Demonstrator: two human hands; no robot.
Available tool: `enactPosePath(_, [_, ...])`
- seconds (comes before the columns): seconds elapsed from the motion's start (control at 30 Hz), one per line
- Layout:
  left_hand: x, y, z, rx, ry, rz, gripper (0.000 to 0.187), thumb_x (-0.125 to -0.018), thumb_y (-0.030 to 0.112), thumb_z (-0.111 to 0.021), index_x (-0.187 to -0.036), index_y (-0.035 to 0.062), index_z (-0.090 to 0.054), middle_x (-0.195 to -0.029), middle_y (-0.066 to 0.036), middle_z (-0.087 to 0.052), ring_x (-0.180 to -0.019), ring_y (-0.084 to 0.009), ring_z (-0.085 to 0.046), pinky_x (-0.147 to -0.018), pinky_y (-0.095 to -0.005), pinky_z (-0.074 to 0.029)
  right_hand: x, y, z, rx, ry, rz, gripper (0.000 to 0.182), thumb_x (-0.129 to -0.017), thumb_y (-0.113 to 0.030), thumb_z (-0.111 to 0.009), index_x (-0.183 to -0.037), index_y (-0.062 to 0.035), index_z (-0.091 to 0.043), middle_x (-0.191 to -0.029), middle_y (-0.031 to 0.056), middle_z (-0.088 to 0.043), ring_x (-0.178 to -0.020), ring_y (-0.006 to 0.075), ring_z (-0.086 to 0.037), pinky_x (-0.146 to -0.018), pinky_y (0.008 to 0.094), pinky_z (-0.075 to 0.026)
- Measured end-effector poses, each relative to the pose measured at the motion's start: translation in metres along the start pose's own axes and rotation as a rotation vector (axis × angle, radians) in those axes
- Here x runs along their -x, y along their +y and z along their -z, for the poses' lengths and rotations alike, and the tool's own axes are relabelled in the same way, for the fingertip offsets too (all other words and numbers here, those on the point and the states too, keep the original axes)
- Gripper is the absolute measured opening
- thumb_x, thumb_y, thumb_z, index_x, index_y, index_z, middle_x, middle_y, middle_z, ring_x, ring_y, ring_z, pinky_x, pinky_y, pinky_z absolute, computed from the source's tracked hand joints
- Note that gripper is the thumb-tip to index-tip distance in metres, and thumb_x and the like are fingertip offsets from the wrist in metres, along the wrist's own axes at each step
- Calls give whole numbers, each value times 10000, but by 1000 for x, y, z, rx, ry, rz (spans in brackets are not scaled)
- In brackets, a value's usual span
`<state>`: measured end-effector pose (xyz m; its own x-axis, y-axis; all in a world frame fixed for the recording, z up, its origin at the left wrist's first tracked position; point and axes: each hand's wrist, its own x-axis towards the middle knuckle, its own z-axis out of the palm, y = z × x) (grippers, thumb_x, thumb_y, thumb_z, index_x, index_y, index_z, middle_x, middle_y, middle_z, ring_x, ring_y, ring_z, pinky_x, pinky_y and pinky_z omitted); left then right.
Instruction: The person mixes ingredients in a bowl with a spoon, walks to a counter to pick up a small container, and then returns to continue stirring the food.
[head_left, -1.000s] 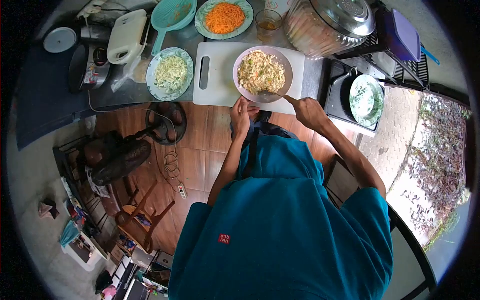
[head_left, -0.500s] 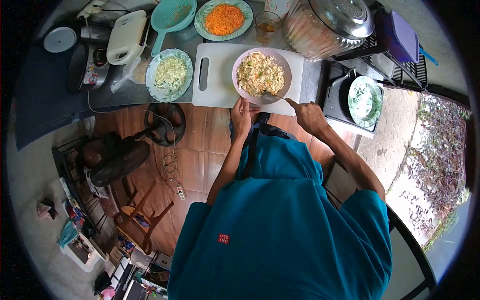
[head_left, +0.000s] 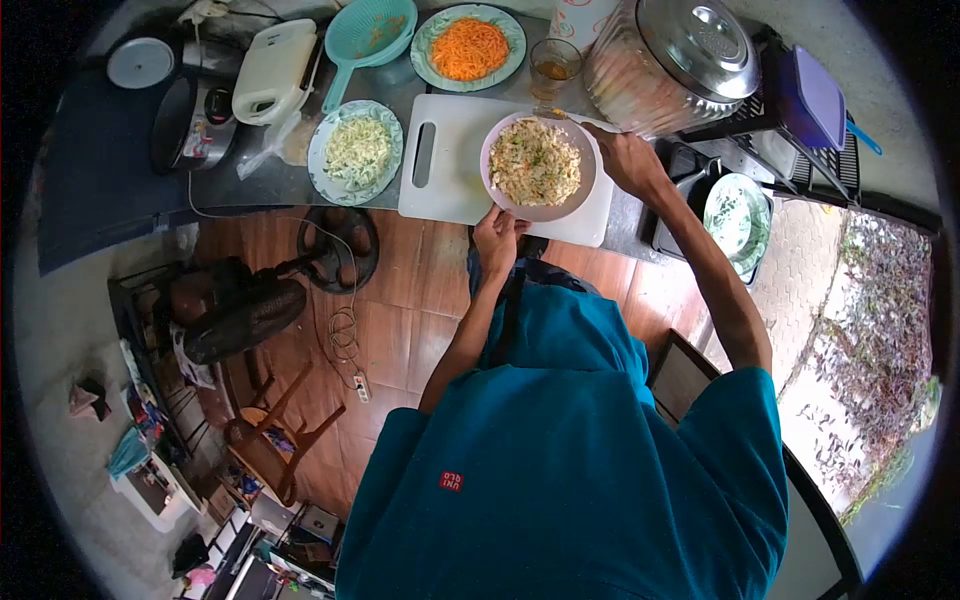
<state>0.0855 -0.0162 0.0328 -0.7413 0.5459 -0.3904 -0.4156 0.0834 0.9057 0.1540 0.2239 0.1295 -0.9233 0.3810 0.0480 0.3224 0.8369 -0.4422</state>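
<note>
A pale pink bowl of chopped, crumbly mixture rests on the white cutting board. My left hand grips the bowl's near rim, with its fingers partly hidden beneath. In my right hand is a spoon, its handle running under the fingers and its food-smeared end at the bowl's far rim. Just beyond that end stands a glass with brown liquid. To the left of the board sits a plate of shredded cabbage.
Shredded carrot fills a plate behind the board, beside a green colander. A large lidded jar stands at the back right. Further right, a green-patterned plate lies on a black tray. A white sandwich maker is at left.
My right hand has moved up and away, lifting the spoon from the mixture's near side to the far rim. My left hand stays on the bowl, and the mixture's surface looks rearranged.
</note>
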Motion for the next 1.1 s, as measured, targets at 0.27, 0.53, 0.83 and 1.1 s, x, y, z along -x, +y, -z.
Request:
enactPosePath(0.27, [2, 3, 1, -25, -22, -2, 244, -925, 19, -422, -1121, -85, -523, -871, -137, -628, -732, -203, -660, -657, -277, -562, -4, 3, -14, 88, -78, 53, 384, -831, -84, -466, -1204, -68, -555, -790, 242, -614, -679, 374, -612, -635, 453, -490])
enactPosePath(0.53, [2, 3, -1, 8, 7, 2, 223, -935, 30, -421, -1100, -64, -538, -805, -96, -612, -691, -183, -652, -614, -262, -552, 9, -5, -5, 96, -191, 205, 440, -776, -70, -478, -1207, -83, -563, -631, 199, -593, -589, 337, -606, -592, 446, -482])
enactPosePath(0.83, [0, -3, 3, 25, -51, 7, 271, -944, 58, -427, -1151, -100, -503, -888, -138, -626, -749, -216, -660, -687, -294, -562, 57, -24, 0, 243, -304, 211, 517, -787, -83, -507, -1302, -94, -466, -587, 156, -588, -547, 291, -594, -622, 420, -480])
enactPosePath(1.1, [-1, 1, 3, -24, -26, 18, 254, -938, 37, -426, -1132, -96, -519, -889, -134, -625, -743, -206, -659, -679, -289, -564, 40, -21, 10, 79, -176, 28, 364, -834, -88, -493, -1188, -67, -576, -675, 227, -596, -599, 356, -603, -621, 431, -486])
